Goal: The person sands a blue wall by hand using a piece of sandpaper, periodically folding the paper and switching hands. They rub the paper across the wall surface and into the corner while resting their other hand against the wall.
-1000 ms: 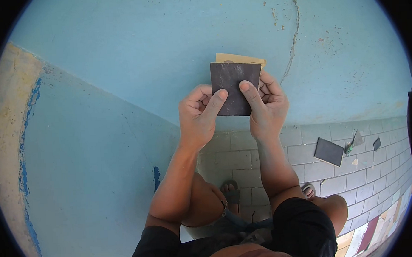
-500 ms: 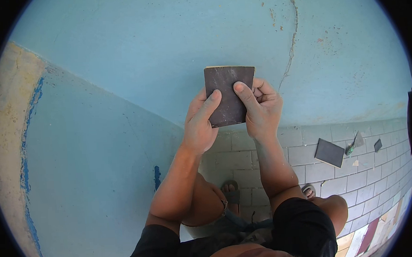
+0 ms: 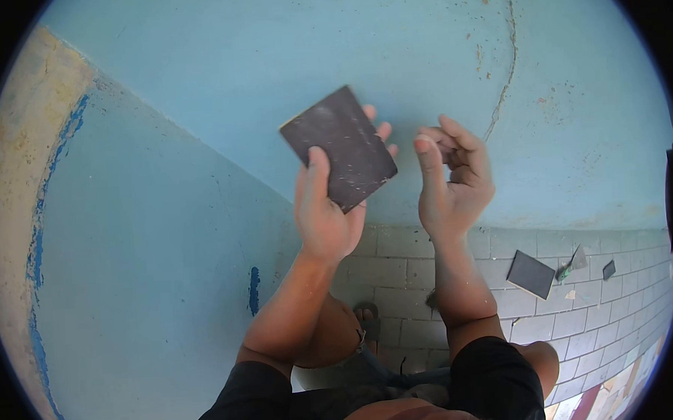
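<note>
A folded sheet of dark sandpaper [image 3: 340, 146], dusted with pale powder and showing a light backing at its edge, is tilted in front of the blue wall. My left hand [image 3: 328, 218] is closed on it, thumb across the dark face and fingertips showing past its right edge. To the right, my right hand [image 3: 455, 178] is apart from the sheet and holds nothing. Its fingers are loosely curled, with a gap between them and the raised thumb.
The blue wall [image 3: 218, 80] has a long crack [image 3: 505, 82] and chipped spots. On the grey tiled floor [image 3: 384, 272] at right lie a dark sheet [image 3: 531, 274], a scraper [image 3: 573, 263] and a small dark piece [image 3: 609, 269]. Left is a bare plaster edge [image 3: 20, 186].
My right hand has let go of the sandpaper and moved right. My left hand keeps hold of the sheet, which has turned anticlockwise and shifted left.
</note>
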Demonstrator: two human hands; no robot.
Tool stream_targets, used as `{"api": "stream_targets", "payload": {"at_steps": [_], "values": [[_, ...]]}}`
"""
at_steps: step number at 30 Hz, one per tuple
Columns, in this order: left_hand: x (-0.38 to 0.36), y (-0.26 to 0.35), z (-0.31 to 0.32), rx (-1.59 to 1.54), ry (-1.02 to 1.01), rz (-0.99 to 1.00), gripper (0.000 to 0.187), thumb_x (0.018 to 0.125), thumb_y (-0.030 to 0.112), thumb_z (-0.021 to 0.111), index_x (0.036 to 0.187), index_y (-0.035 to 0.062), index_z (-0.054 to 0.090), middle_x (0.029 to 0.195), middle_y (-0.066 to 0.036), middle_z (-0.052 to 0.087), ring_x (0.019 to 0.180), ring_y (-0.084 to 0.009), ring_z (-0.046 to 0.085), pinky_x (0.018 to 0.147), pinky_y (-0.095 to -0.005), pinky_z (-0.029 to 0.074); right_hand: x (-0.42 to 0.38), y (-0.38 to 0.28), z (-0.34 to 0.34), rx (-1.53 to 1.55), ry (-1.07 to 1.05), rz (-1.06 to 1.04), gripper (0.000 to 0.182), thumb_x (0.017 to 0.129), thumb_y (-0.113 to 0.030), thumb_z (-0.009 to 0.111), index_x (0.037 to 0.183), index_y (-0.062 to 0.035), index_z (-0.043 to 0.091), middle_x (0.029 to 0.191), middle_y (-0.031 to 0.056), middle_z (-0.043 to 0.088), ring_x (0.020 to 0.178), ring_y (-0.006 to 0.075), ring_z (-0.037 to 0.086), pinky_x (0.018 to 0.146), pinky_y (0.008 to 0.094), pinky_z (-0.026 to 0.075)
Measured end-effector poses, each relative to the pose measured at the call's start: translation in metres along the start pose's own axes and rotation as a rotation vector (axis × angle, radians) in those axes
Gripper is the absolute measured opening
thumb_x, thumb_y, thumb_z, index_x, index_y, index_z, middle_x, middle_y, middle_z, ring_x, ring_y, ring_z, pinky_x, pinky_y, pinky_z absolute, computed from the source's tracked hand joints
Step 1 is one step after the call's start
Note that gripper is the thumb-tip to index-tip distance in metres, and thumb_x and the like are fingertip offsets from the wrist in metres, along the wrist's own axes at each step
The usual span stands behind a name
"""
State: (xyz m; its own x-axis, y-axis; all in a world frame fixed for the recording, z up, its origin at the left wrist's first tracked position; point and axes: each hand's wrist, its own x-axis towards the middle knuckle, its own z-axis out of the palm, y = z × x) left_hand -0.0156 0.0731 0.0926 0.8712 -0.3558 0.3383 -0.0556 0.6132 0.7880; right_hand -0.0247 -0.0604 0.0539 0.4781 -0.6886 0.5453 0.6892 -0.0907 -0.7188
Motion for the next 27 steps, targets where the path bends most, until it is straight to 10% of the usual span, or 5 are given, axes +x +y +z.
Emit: {"api": "stream_targets", "payload": {"at_steps": [6, 11, 17, 23, 27], "values": [[0.026, 0.008, -0.061, 0.913, 0.732, 0.933, 0.064, 0.109, 0.027, 0.037, 0.160, -0.0024, 0.010, 0.161, -0.026, 0.018, 0.139, -0.0400, 0.034, 0.116, -0.0566, 0.029, 0.150, -0.054, -0.048, -0.328, 0.246, -0.762, 0.029, 0.089, -0.021, 0.081, 0.106, 0.0011, 0.070, 0.105, 0.0108, 0.073, 0.094, 0.0175, 0.067, 0.083, 0.0312, 0.052], [0.056, -0.059, -0.086, 1.597, 0.696, 0.566, 0.070, 0.110, 0.028, 0.035, 0.160, -0.0045, -0.001, 0.166, -0.031, 0.000, 0.155, -0.0441, 0.002, 0.123, -0.0535, 0.005, 0.240, -0.078, -0.094, -1.124, 0.311, -1.104, 0.040, 0.088, -0.037, 0.081, 0.113, -0.0066, 0.073, 0.120, 0.0093, 0.067, 0.125, 0.0229, 0.051, 0.103, 0.0381, 0.045], [0.119, -0.006, -0.064, 1.028, 1.189, 0.670, 0.070, 0.108, 0.027, 0.032, 0.159, -0.0061, -0.002, 0.165, -0.032, -0.004, 0.153, -0.0503, -0.006, 0.121, -0.0599, -0.004, 0.229, -0.051, -0.145, -0.934, 0.264, -0.959, 0.054, 0.097, -0.044, 0.068, 0.131, -0.0018, 0.059, 0.141, 0.0200, 0.047, 0.134, 0.0306, 0.039, 0.109, 0.0452, 0.037], [0.063, -0.138, -0.058, 1.483, 0.655, 0.738, 0.072, 0.110, 0.032, 0.032, 0.159, -0.0067, -0.004, 0.168, -0.027, -0.005, 0.155, -0.0451, -0.004, 0.123, -0.0570, -0.003, 0.219, -0.021, -0.133, -0.963, 0.248, -1.046, 0.063, 0.103, -0.049, 0.056, 0.139, 0.0024, 0.048, 0.143, 0.0232, 0.044, 0.137, 0.0349, 0.033, 0.110, 0.0501, 0.031], [0.104, -0.066, -0.065, 1.149, 0.988, 0.659, 0.073, 0.109, 0.033, 0.031, 0.158, -0.0093, -0.004, 0.166, -0.031, -0.005, 0.154, -0.0470, -0.005, 0.122, -0.0585, -0.004, 0.214, -0.025, -0.133, -0.966, 0.186, -1.058, 0.063, 0.103, -0.050, 0.054, 0.137, 0.0042, 0.048, 0.145, 0.0255, 0.042, 0.139, 0.0351, 0.031, 0.112, 0.0507, 0.030]]}}
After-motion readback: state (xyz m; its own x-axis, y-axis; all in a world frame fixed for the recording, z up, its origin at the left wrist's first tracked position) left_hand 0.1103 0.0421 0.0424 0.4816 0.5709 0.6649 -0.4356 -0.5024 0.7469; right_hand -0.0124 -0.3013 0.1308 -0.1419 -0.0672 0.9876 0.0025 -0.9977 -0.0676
